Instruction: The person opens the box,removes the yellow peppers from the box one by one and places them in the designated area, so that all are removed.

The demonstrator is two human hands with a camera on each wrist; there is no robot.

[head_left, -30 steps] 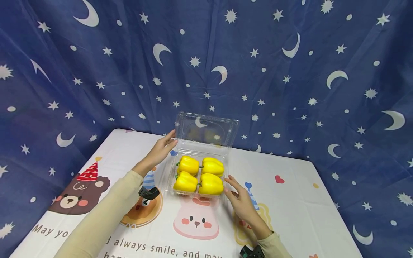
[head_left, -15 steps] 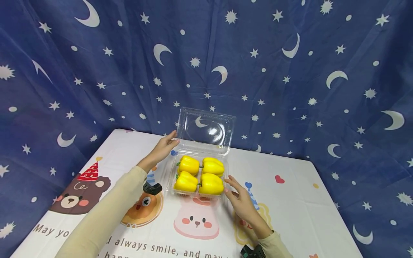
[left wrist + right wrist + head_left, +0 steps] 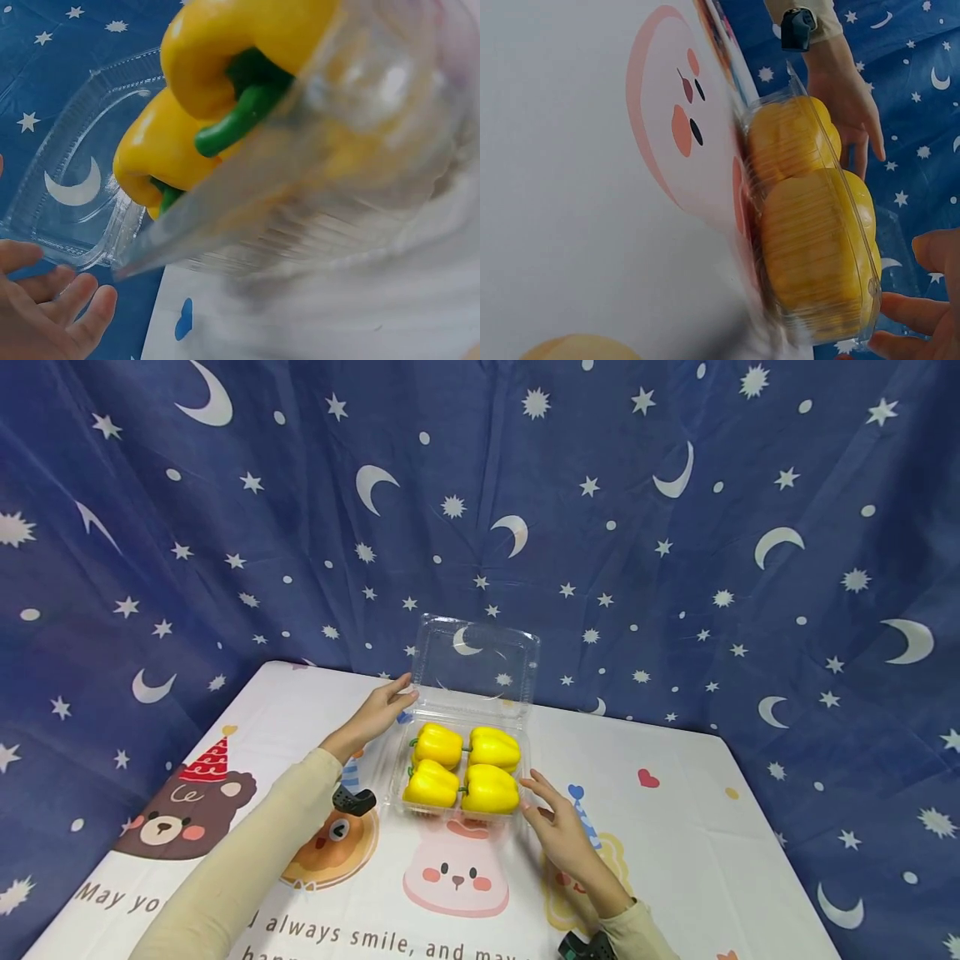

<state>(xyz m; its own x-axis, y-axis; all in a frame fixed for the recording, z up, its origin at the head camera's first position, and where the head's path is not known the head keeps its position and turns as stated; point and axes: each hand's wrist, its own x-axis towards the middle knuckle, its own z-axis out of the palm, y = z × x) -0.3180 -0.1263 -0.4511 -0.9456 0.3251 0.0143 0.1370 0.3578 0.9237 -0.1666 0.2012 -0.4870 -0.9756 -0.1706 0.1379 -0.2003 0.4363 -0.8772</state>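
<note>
A clear plastic clamshell box (image 3: pixel 461 815) sits on the table with its lid (image 3: pixel 476 664) raised at the back. Several yellow bell peppers (image 3: pixel 491 789) with green stems fill the box, lying on their sides. By the lid's left edge is my left hand (image 3: pixel 375 717), fingers extended and slightly spread; the left wrist view shows those fingers (image 3: pixel 86 307) right beside the clear plastic, holding nothing. My right hand (image 3: pixel 558 831) is at the box's front right side, fingertips at the rim, thumb apart from the fingers. In the right wrist view its fingers (image 3: pixel 911 311) reach the box's corner.
A white cartoon-print tablecloth (image 3: pixel 660 877) covers the table. Behind it hangs a dark blue curtain (image 3: pixel 615 568) with moons and stars, close to the raised lid. Black wrist devices (image 3: pixel 354 802) sit on both forearms over light sleeves.
The lid has tipped further back, looking narrower at its top edge. My left hand has shifted slightly right beside it. My right hand and the peppers have stayed in place.
</note>
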